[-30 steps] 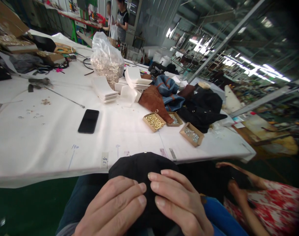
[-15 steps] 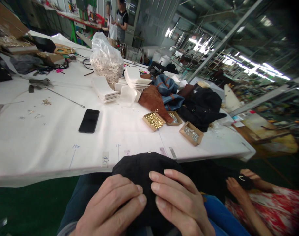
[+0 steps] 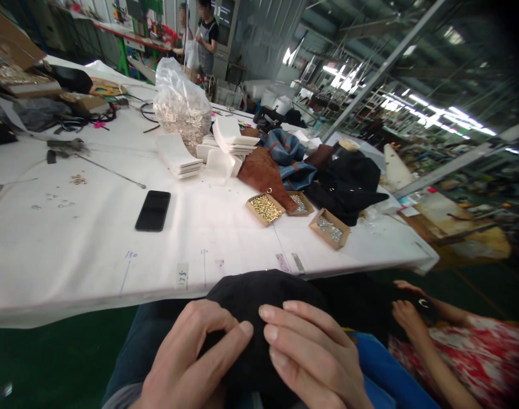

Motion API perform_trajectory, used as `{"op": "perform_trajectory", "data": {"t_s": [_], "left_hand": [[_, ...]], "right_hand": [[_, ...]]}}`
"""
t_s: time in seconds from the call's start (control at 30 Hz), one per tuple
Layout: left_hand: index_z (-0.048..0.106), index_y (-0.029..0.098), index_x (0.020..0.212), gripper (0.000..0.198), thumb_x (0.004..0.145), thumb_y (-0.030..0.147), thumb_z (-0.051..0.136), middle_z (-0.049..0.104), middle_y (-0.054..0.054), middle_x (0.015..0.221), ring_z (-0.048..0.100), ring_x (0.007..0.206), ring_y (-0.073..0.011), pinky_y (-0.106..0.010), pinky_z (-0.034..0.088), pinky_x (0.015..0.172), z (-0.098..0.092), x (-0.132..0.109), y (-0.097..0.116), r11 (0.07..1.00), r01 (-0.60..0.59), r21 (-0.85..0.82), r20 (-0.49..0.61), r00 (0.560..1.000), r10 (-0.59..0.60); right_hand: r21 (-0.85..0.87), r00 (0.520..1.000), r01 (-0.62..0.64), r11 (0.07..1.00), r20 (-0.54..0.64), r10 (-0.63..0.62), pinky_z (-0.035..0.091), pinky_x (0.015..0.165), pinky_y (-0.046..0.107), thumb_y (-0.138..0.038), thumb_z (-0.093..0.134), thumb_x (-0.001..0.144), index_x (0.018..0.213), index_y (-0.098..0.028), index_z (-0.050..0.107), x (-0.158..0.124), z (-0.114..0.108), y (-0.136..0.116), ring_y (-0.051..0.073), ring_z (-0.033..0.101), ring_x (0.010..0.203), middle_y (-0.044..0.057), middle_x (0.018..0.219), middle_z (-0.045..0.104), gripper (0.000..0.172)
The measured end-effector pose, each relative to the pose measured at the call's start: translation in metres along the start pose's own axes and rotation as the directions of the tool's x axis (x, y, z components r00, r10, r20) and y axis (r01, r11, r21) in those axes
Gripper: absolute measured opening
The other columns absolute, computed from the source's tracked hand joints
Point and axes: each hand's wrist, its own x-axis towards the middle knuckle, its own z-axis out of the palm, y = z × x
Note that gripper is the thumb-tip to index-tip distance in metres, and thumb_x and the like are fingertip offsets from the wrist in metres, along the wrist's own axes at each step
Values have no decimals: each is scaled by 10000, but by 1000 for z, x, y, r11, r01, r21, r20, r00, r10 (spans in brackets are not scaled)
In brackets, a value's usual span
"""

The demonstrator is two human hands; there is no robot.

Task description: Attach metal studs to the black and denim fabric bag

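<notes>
A black fabric piece [image 3: 268, 289] lies bunched over my lap, at the near edge of the table. My left hand [image 3: 195, 352] is closed on its left side, thumb and forefinger bent toward each other against the cloth. On the right side, my right hand [image 3: 316, 355] grips the same fabric, its fingers side by side and curved over it. The fingertips of both hands face each other across a narrow strip of black cloth. A small shiny metal bit shows at the fabric's far edge. What lies under my palms is hidden.
On the white-covered table [image 3: 92, 227] are a black phone [image 3: 153, 211], a cardboard box of gold studs [image 3: 265, 209], a box of silver pieces [image 3: 329, 229], brown suede [image 3: 263, 173] and white stacked pieces [image 3: 180, 156]. A co-worker's hands [image 3: 408, 315] hold black material at right.
My left fingers have shifted and curled, so the thumb and forefinger now stand out from the rest. My right hand has barely moved. The co-worker's hands at right have moved slightly.
</notes>
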Motion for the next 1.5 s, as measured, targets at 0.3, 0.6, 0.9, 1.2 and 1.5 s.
{"op": "perform_trajectory", "data": {"t_s": [0.3,0.6,0.9,1.2,1.5], "left_hand": [[816,48,1309,266,1210,72,570,821,-102,1075,730,1018,-202,-345,644,899,-10,8,-13,974,-226,-5,89,970,226],[824,72,1222,292,1204,28,535,839,-51,997,739,919,-175,-355,595,859,-9,18,-15,957,-288,37,74,956,285],[802,58,1307,286,1200,44,537,851,-87,1062,735,976,-206,-378,605,874,-8,18,-17,959,-284,-15,114,952,284],[772,54,1382,329,1177,71,516,803,-179,1154,753,1079,-267,-394,678,897,-4,19,-20,966,-232,-117,138,959,247],[730,-4,1408,331,1225,99,474,805,-277,1386,769,1374,-289,-435,695,1148,-2,19,-17,940,-163,-299,146,966,213]], "right_hand": [[2,999,20,1000,50,-20,750,1119,417,-8,675,1053,1074,-205,764,3,-8,2,228,883,1213,-3,1226,902,218],[72,994,61,996,83,-67,722,1120,350,62,673,1004,997,-208,742,9,-8,2,189,890,1173,-22,1154,910,279],[53,993,-51,997,108,45,721,1070,351,-8,625,1052,992,-246,712,11,-15,-9,176,903,1062,-39,1075,903,261],[37,997,-45,998,66,43,714,1057,355,-69,619,1082,1066,-245,737,7,-15,-4,180,896,1066,-8,1081,899,213],[-8,992,-46,999,120,46,686,1112,312,-45,693,1052,1049,-257,738,16,-28,-9,162,894,1049,-29,1065,895,216]]}}
